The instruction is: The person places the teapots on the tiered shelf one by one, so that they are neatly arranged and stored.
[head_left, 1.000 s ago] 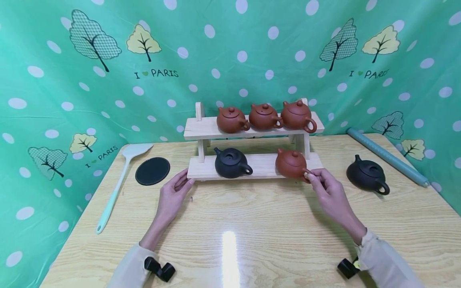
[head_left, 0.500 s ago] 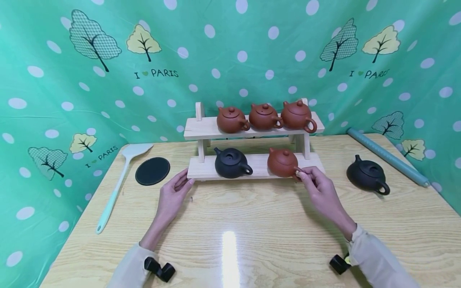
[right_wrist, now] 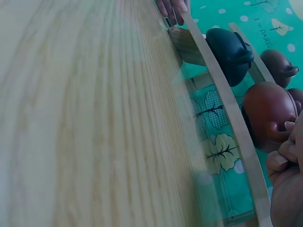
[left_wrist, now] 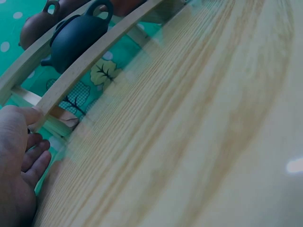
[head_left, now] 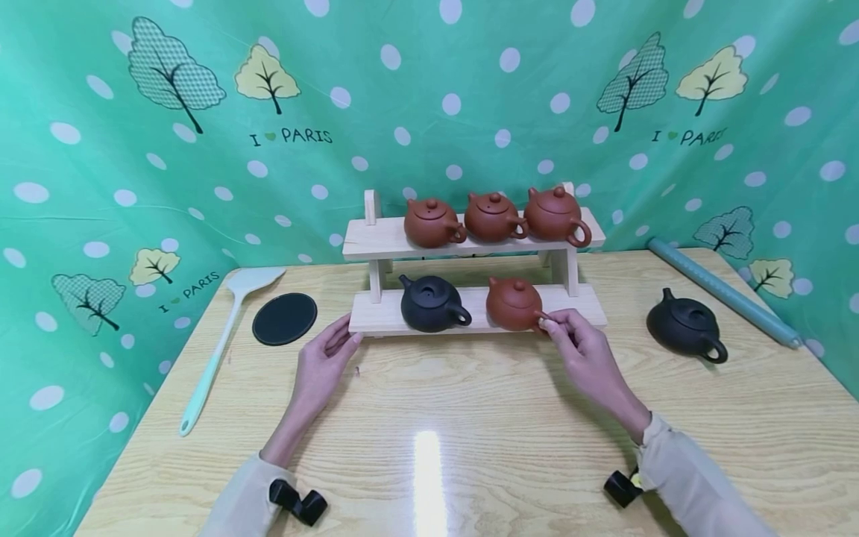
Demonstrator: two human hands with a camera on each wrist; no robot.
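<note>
A two-tier wooden rack (head_left: pixel 369 317) stands at the back of the table. On its lower board, a reddish-brown teapot (head_left: pixel 514 304) sits to the right of a black teapot (head_left: pixel 428 302), a small gap between them. My right hand (head_left: pixel 590 358) pinches the brown teapot's handle between thumb and fingers; in the right wrist view this teapot (right_wrist: pixel 267 113) rises above the board's edge. My left hand (head_left: pixel 325 365) grips the left end of the lower board. In the left wrist view, the thumb of that hand (left_wrist: pixel 16 156) lies on the board's corner, fingers curled below it.
Several brown teapots (head_left: pixel 493 218) line the upper board. Another black teapot (head_left: pixel 684 324) stands on the table at right, beside a blue-green roll (head_left: pixel 721 291). To the left lie a black round coaster (head_left: pixel 285 319) and a pale green spatula (head_left: pixel 218 350). A green curtain (head_left: pixel 429 112) hangs behind.
My right hand has slid the brown teapot leftward along the lower board, closer to the black one. My left hand has stayed on the board's end.
</note>
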